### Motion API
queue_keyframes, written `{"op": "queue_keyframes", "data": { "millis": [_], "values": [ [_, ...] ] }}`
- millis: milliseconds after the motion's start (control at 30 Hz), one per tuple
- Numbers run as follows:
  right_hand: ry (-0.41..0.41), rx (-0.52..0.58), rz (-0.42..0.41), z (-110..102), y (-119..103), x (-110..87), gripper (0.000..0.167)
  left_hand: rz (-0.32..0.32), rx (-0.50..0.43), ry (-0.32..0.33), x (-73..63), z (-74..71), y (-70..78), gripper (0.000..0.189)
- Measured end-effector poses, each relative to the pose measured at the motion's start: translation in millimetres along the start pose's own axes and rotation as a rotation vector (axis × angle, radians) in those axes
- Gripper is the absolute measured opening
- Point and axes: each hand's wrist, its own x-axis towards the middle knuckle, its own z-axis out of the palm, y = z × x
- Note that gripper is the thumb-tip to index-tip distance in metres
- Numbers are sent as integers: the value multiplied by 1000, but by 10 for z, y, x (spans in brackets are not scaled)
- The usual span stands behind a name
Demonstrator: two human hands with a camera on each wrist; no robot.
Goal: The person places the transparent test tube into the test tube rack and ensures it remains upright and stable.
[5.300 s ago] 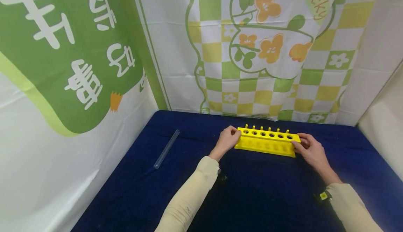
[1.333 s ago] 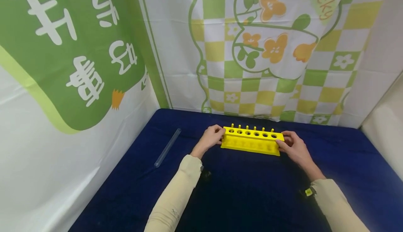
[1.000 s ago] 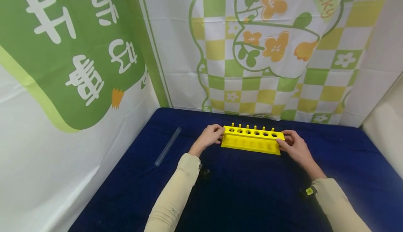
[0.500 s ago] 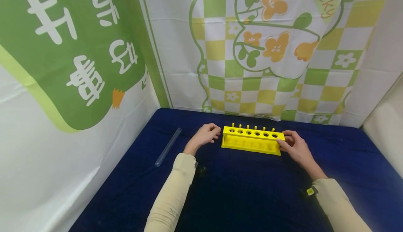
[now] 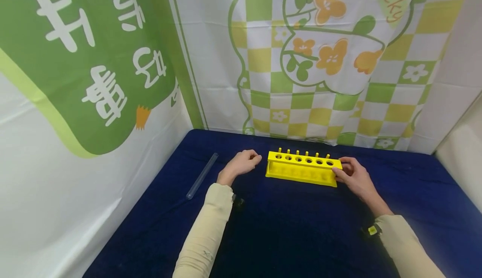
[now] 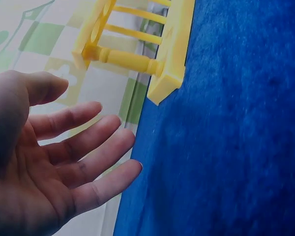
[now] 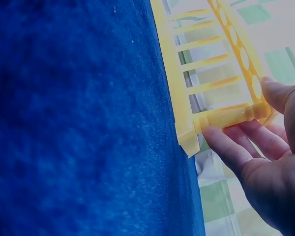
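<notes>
A yellow test tube rack (image 5: 303,171) stands upright on the dark blue cloth, its row of round holes on top and pegs along the back. My right hand (image 5: 355,178) holds the rack's right end; in the right wrist view its thumb lies at the top bar and its fingers are at the end post (image 7: 226,117). My left hand (image 5: 241,163) is apart from the rack, just left of it. The left wrist view shows its fingers (image 6: 96,152) loosely bent, with nothing in them. Left of that hand lies a clear glass test tube (image 5: 202,176).
The blue cloth (image 5: 293,227) covers the table. A printed green and white curtain (image 5: 260,60) hangs along the back edge, and another printed sheet (image 5: 109,173) borders the left side.
The rack, held in both hands, shifted left earlier and then stayed put. My left hand has since let go of its left end and drawn away to the left. The test tube has not moved.
</notes>
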Motion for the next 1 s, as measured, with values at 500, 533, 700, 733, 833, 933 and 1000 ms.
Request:
{"op": "queue_keyframes", "data": {
  "millis": [500,533,700,733,833,933,1000],
  "values": [
    [-12,35,-8,-5,8,6,66,-36,-53,155,-106,-295,-231,26],
    [-11,33,-7,0,8,6,66,-36,-54,160,-117,-312,-245,27],
    [-13,25,-4,14,14,7,68,-56,-60,166,-147,-360,-313,28],
    [-13,25,-4,15,13,7,68,-63,-58,166,-150,-365,-321,29],
    [-14,28,-1,10,14,4,67,-84,-42,169,-154,-376,-334,30],
    [-12,30,-3,4,8,-1,68,-96,-6,179,-154,-389,-338,30],
    [-9,27,-7,0,4,-3,68,-106,18,182,-157,-401,-343,30]
  ]
}}
